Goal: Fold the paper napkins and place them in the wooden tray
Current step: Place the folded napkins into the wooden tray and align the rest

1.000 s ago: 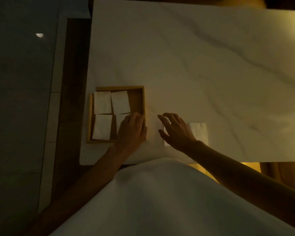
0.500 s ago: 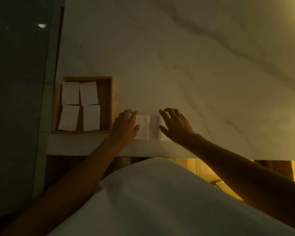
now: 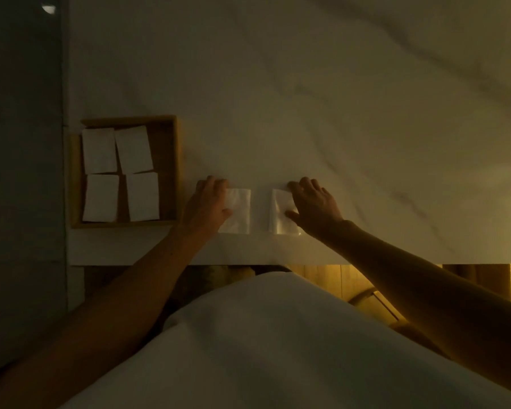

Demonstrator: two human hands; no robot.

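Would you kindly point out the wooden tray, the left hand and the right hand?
wooden tray (image 3: 174,169), head view, on its right wall.
left hand (image 3: 205,203), head view, on the back of the hand.
right hand (image 3: 314,205), head view, on the back of the hand.

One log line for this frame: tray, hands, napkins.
wooden tray: four folded napkins | left hand and right hand: each on a table napkin

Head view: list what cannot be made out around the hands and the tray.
- Left napkin: its left part is covered by the left hand.
- Right napkin: its right part is under the right hand; dim light blurs its folds.
- Four napkins in the tray: fold layers too dark to tell.
- Under the table: hidden by white clothing.
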